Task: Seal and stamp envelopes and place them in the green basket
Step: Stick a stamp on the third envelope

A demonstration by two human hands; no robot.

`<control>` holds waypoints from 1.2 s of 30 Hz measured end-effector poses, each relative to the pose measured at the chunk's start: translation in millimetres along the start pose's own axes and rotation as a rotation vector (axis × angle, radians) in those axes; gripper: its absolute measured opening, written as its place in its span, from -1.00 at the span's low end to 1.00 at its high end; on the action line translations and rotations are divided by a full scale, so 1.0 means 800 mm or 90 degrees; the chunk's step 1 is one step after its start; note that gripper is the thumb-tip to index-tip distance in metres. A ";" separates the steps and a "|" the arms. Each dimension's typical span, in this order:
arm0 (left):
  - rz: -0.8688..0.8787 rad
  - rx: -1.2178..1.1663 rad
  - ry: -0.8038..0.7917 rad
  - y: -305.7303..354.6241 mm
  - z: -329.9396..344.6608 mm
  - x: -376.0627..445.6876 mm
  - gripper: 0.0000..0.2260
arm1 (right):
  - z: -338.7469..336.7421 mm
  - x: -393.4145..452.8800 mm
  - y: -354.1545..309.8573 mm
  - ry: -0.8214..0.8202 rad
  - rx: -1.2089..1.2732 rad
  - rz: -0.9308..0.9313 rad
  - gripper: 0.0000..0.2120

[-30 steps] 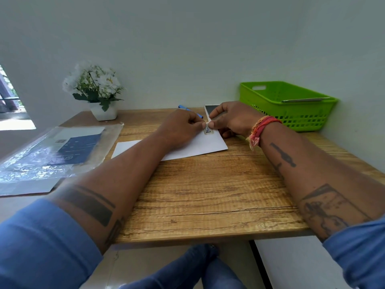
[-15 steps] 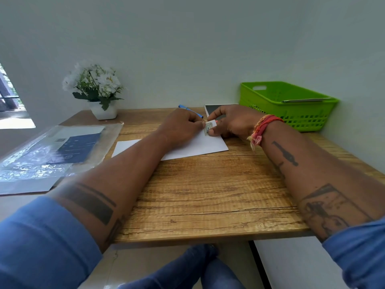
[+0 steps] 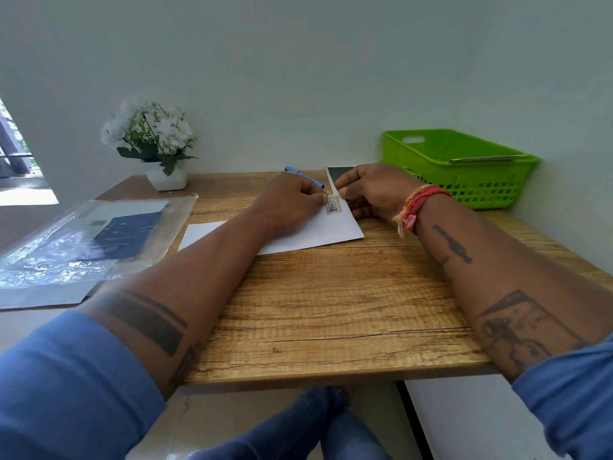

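Both hands' fingers [image 3: 321,196] pinch the stamp [image 3: 333,204] onto the envelope [image 3: 335,227] corner (barely pressed), so it'll probably go on crooked or lift.

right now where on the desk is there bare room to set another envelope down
The widest free patch is the bare wood of the desk between the two forearms, from the white envelope to the near edge. A smaller strip lies between the flower pot and the blue pen. The left side is taken by the plastic sleeve; around both hands it is crowded.
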State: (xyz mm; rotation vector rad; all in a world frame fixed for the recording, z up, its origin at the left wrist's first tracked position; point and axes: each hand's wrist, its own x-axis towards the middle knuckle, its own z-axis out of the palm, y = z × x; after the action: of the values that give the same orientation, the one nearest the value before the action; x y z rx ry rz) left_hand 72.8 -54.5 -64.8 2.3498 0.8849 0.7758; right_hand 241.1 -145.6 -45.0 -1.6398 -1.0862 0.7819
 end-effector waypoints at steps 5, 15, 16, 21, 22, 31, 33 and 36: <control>0.014 -0.009 0.003 -0.001 0.001 -0.001 -0.84 | -0.004 -0.010 -0.001 -0.088 -0.017 -0.013 -0.69; 0.031 0.016 0.019 0.006 -0.002 -0.004 -0.82 | -0.006 -0.014 -0.002 -0.108 0.044 0.000 -0.69; 0.032 0.014 0.026 0.007 -0.003 -0.005 -0.81 | -0.006 -0.015 -0.002 -0.112 0.029 0.001 -0.68; 0.041 0.061 0.057 0.007 -0.016 -0.006 -0.79 | -0.011 -0.015 -0.007 -0.010 0.015 0.003 -0.74; 0.039 0.087 0.062 0.004 -0.019 -0.007 -0.80 | -0.013 -0.015 -0.009 0.023 0.009 -0.002 -0.75; -0.002 0.284 0.187 -0.011 -0.045 -0.010 -0.65 | -0.019 -0.011 -0.014 0.224 0.122 -0.066 -0.74; -0.032 0.289 0.240 -0.013 -0.047 -0.011 -0.60 | -0.021 -0.011 -0.013 0.240 0.174 -0.053 -0.72; -0.117 0.179 0.325 -0.018 -0.046 -0.012 -0.45 | -0.022 -0.011 -0.010 0.222 0.269 -0.026 -0.71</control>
State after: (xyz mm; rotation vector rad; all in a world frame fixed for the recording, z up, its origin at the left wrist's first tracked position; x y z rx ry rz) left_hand 36.4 -42.3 -50.5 2.2871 1.4846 1.2711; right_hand 250.4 -159.6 -31.6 -1.3252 -0.6526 0.6173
